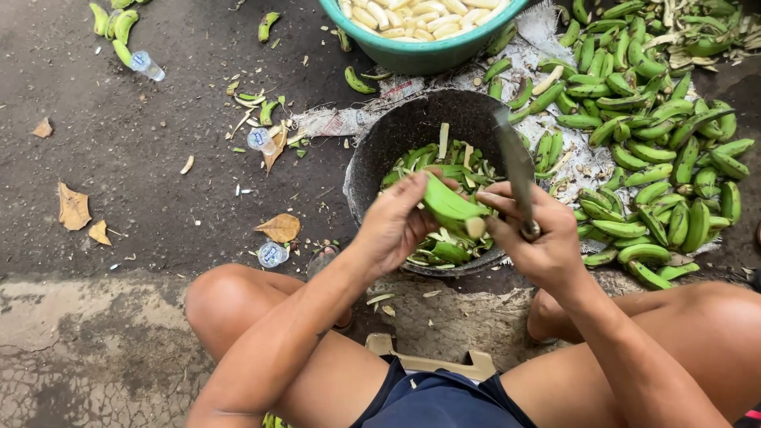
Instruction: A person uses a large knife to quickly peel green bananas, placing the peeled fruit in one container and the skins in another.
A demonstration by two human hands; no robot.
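My left hand [394,224] grips a green banana [448,204] whose cut end shows pale flesh. My right hand [537,240] is closed around the handle of a long knife [515,165], blade pointing away from me, and its fingers touch the banana. Both hands hover over a dark round bucket [379,150] filled with green peels [444,162].
A heap of green bananas [650,150] lies on paper to the right. A teal basin [420,54] of peeled pale bananas stands at the top. Small plastic cups [272,254], dry leaves [279,227] and peel scraps litter the dark ground on the left. My bare knees flank a low wooden stool [428,363].
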